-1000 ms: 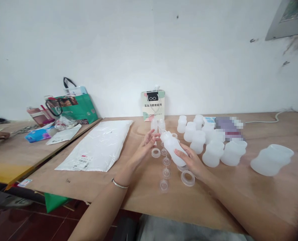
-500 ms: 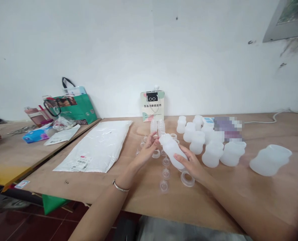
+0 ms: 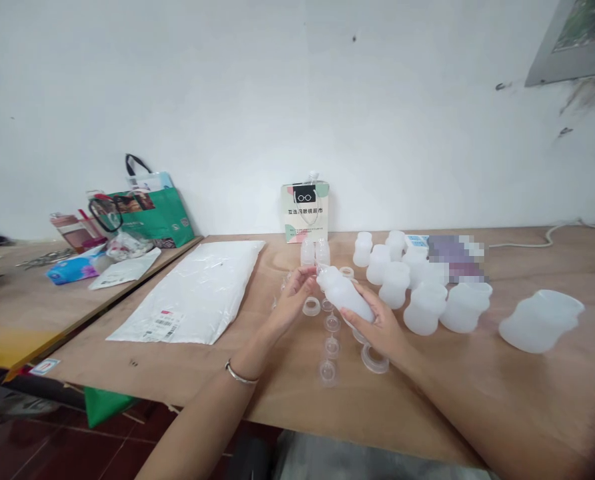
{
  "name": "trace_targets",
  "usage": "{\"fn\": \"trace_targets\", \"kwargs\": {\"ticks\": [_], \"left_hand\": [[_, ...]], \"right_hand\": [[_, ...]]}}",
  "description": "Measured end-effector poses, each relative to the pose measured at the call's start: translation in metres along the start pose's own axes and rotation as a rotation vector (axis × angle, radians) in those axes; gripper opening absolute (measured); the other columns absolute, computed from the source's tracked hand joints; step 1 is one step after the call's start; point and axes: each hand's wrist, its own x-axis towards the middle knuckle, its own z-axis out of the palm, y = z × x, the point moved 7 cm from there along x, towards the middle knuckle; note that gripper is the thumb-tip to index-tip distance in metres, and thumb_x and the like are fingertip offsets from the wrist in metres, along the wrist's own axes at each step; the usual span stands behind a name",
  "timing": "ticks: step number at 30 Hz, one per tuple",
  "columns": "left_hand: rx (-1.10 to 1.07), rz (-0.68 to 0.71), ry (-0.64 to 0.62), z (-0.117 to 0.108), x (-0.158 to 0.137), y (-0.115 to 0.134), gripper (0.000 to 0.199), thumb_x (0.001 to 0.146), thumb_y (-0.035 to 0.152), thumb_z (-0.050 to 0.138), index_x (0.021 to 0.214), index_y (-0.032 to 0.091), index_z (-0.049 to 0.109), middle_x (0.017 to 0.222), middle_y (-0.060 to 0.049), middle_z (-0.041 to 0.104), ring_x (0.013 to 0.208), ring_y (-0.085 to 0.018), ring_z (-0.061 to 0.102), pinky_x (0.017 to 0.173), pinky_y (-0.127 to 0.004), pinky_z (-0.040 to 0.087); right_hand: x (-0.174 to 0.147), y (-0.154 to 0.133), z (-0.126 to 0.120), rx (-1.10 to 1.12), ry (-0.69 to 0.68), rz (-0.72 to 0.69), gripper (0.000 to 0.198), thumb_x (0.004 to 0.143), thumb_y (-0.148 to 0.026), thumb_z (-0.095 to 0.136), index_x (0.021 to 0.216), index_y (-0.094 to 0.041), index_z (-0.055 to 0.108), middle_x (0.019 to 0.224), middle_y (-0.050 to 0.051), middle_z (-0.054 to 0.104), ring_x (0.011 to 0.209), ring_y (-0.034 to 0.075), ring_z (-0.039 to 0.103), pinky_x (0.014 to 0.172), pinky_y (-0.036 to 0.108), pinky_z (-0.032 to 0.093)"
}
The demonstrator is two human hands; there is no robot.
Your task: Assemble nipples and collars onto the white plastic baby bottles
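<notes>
A frosted white baby bottle (image 3: 348,297) is held tilted above the table, its top end pointing up and to the left. My right hand (image 3: 375,319) is wrapped round the lower body of the bottle. At the top end, the fingers of my left hand (image 3: 297,293) are closed on the clear nipple (image 3: 320,270), which they partly hide. Below the bottle, several clear nipples (image 3: 332,347) form a row. Ring collars lie about them, one collar (image 3: 375,359) near my right wrist and another collar (image 3: 311,306) beside my left hand.
Several open frosted bottles (image 3: 425,308) stand on the right, with one bottle (image 3: 540,321) farther out. Two capped bottles (image 3: 315,252) stand before a paper bag (image 3: 305,210) at the wall. A white mailing bag (image 3: 192,290) lies left. A green bag (image 3: 162,217) sits on the adjoining table.
The bottle has tilted slightly flatter in my hands. My right hand has shifted a little along its body, while my left fingers remain at the nipple end.
</notes>
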Motion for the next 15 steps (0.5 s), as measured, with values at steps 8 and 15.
{"fn": "trace_targets", "kwargs": {"ticks": [8, 15], "left_hand": [[-0.088, -0.02, -0.102, 0.01, 0.002, -0.006, 0.037, 0.072, 0.043, 0.062, 0.095, 0.014, 0.062, 0.09, -0.005, 0.062, 0.083, -0.016, 0.055, 0.076, -0.026, 0.04], [-0.136, -0.045, -0.206, 0.015, -0.003, -0.002, 0.052, 0.069, 0.053, 0.06, 0.102, 0.013, 0.063, 0.087, -0.008, 0.064, 0.079, -0.018, 0.056, 0.068, -0.026, 0.04]], "right_hand": [[0.0, 0.0, 0.007, 0.084, -0.062, 0.106, 0.046, 0.073, -0.041, 0.06, 0.115, -0.023, 0.054, 0.107, 0.005, 0.06, 0.095, 0.023, 0.056, 0.079, 0.034, 0.045], [-0.015, 0.005, 0.037, 0.779, -0.452, 0.509, 0.047, 0.081, -0.053, 0.042, 0.097, -0.013, 0.06, 0.07, 0.007, 0.063, 0.055, 0.015, 0.057, 0.054, 0.028, 0.045]]}}
